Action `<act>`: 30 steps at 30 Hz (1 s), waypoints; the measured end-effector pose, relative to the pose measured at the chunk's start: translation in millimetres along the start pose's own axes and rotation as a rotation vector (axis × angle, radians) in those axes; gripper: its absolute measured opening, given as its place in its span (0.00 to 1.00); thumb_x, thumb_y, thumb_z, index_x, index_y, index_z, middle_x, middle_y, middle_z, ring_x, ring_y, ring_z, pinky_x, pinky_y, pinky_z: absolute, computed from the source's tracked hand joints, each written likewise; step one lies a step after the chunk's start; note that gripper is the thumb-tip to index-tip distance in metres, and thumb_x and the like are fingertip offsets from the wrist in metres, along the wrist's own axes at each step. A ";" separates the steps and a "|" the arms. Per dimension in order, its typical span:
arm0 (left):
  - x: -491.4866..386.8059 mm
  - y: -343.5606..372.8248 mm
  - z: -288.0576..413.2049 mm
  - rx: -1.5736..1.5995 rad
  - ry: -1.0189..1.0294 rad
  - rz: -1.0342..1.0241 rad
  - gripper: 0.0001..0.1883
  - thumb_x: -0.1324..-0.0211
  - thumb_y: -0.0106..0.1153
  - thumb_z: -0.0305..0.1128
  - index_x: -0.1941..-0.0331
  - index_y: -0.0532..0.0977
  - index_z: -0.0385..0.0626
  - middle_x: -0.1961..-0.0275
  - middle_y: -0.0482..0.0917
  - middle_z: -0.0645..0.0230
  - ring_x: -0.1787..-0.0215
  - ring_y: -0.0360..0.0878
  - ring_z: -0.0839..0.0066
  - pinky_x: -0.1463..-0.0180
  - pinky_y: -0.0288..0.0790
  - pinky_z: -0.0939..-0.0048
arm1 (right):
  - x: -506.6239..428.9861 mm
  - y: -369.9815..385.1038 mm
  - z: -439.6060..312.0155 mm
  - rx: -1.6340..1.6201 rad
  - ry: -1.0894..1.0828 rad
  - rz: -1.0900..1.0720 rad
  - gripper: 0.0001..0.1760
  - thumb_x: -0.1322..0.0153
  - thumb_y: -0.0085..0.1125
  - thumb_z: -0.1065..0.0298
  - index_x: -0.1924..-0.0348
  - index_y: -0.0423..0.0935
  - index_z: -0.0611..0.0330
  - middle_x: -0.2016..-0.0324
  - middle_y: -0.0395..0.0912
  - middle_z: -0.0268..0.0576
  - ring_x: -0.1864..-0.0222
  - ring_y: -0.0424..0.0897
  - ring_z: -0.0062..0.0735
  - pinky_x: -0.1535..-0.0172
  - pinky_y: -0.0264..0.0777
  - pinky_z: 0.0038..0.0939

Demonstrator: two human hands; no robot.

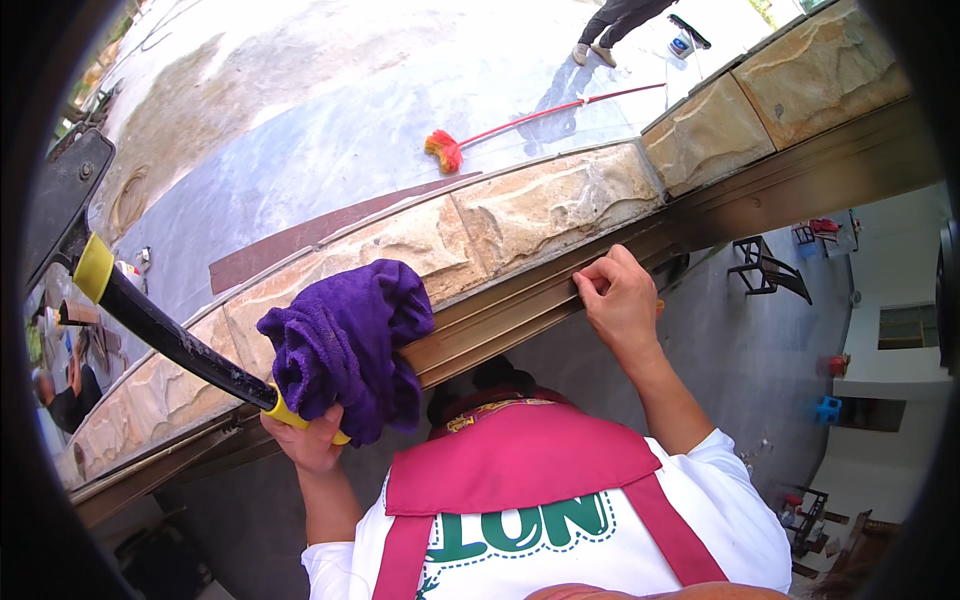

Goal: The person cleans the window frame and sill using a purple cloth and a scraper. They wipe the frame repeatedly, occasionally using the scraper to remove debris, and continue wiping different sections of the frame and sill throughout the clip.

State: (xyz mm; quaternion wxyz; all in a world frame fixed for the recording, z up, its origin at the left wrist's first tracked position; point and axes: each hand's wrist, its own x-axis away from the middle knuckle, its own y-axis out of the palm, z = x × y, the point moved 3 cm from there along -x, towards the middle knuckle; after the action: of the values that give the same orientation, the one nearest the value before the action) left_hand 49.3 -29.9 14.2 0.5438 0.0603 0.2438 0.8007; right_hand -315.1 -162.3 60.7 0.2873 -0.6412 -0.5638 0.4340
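My left hand (311, 439) grips the yellow-ended black handle (187, 334) of a window-cleaning tool, whose dark flat head (71, 191) reaches to the far left. A bunched purple cloth (349, 337) hangs over the same hand and rests against the sill. My right hand (619, 300) is curled, thumb against forefinger, at the bronze-coloured metal window track (495, 322). Nothing shows between its fingertips; a small orange bit behind the hand is too hidden to name. Beyond the track runs a rough stone-faced sill (547, 202).
Outside, a red-handled broom (555, 112) lies on the concrete, near a white bucket (682, 45) and a standing person's legs (619, 22). Another person (71, 394) is at the far left. Indoors stand a dark chair (769, 270) and a blue stool (829, 410).
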 end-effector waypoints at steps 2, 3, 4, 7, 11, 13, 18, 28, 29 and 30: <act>0.5 -4.9 -4.9 -0.022 -0.026 0.043 0.34 0.57 0.72 0.23 0.40 0.75 0.36 0.45 0.83 0.60 0.45 0.83 0.67 0.36 0.74 0.61 | 2.4 2.3 1.4 -0.046 0.007 0.002 0.10 0.35 0.70 0.72 0.76 0.77 0.59 0.73 0.73 0.40 0.72 0.78 0.44 0.68 0.72 0.42; 1.0 -7.8 -6.0 -0.022 -0.033 0.076 0.34 0.57 0.73 0.23 0.40 0.75 0.35 0.45 0.83 0.60 0.45 0.84 0.67 0.36 0.73 0.61 | 3.1 3.9 0.8 -0.057 -0.017 0.020 0.10 0.35 0.70 0.73 0.76 0.76 0.59 0.73 0.73 0.40 0.72 0.78 0.45 0.68 0.72 0.42; 2.3 -9.6 -6.8 -0.007 -0.026 0.106 0.34 0.57 0.73 0.23 0.41 0.75 0.35 0.45 0.83 0.60 0.46 0.84 0.67 0.35 0.73 0.61 | 3.8 4.2 0.0 -0.069 -0.043 0.040 0.10 0.35 0.70 0.74 0.76 0.76 0.60 0.73 0.73 0.41 0.72 0.78 0.45 0.68 0.72 0.42; 1.9 -11.2 -7.7 -0.008 -0.004 0.073 0.34 0.56 0.73 0.23 0.40 0.75 0.35 0.44 0.83 0.59 0.45 0.83 0.67 0.35 0.73 0.60 | 1.8 0.4 0.8 -0.171 -0.007 -0.039 0.07 0.34 0.71 0.75 0.73 0.79 0.60 0.73 0.73 0.38 0.74 0.77 0.33 0.70 0.70 0.34; 4.3 -13.9 -9.4 -0.041 0.011 0.052 0.34 0.56 0.73 0.23 0.40 0.74 0.35 0.43 0.82 0.59 0.44 0.82 0.68 0.35 0.72 0.61 | 7.1 -33.1 16.4 -0.576 0.153 -0.268 0.05 0.30 0.71 0.73 0.69 0.83 0.62 0.72 0.75 0.33 0.73 0.75 0.19 0.72 0.67 0.26; 6.6 -17.6 -10.3 -0.087 0.028 0.051 0.34 0.56 0.73 0.23 0.40 0.74 0.35 0.43 0.82 0.59 0.44 0.82 0.68 0.34 0.72 0.62 | 14.4 -66.1 34.1 -1.091 0.229 -0.630 0.16 0.24 0.67 0.62 0.71 0.83 0.65 0.75 0.77 0.31 0.79 0.71 0.15 0.74 0.62 0.22; 11.3 -26.9 -14.5 -0.074 0.006 0.040 0.36 0.54 0.71 0.26 0.37 0.71 0.36 0.40 0.80 0.58 0.39 0.79 0.65 0.30 0.68 0.58 | 51.2 -62.9 75.0 -0.153 0.419 -0.714 0.17 0.21 0.63 0.59 0.69 0.85 0.62 0.85 0.76 0.29 0.83 0.73 0.15 0.76 0.64 0.21; 0.6 3.8 14.4 0.126 -0.167 0.029 0.36 0.51 0.61 0.35 0.36 0.69 0.32 0.37 0.77 0.48 0.35 0.78 0.52 0.27 0.66 0.49 | 7.3 -36.0 -43.0 -0.684 -0.280 -0.717 0.21 0.29 0.67 0.79 0.42 0.83 0.57 0.65 0.82 0.35 0.72 0.76 0.20 0.68 0.71 0.22; -4.0 8.7 16.7 0.132 -0.201 -0.007 0.36 0.51 0.60 0.35 0.36 0.69 0.32 0.37 0.77 0.49 0.35 0.78 0.52 0.27 0.66 0.49 | 4.5 -28.7 -52.9 -0.726 -0.319 -0.736 0.25 0.29 0.67 0.78 0.38 0.79 0.57 0.62 0.81 0.36 0.73 0.75 0.20 0.68 0.71 0.22; -8.2 13.8 17.7 0.141 -0.228 -0.039 0.36 0.51 0.60 0.35 0.36 0.69 0.32 0.37 0.77 0.49 0.35 0.78 0.52 0.27 0.66 0.49 | 2.3 -21.0 -62.2 -0.791 -0.353 -0.759 0.29 0.29 0.67 0.78 0.34 0.76 0.57 0.59 0.80 0.37 0.74 0.74 0.20 0.68 0.71 0.22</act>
State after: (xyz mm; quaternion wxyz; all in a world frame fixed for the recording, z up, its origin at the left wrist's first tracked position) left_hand 47.4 -35.5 37.4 0.5780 0.1840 0.2372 0.7588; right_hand -270.3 -148.4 106.6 0.0629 -0.3702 -0.9134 0.1571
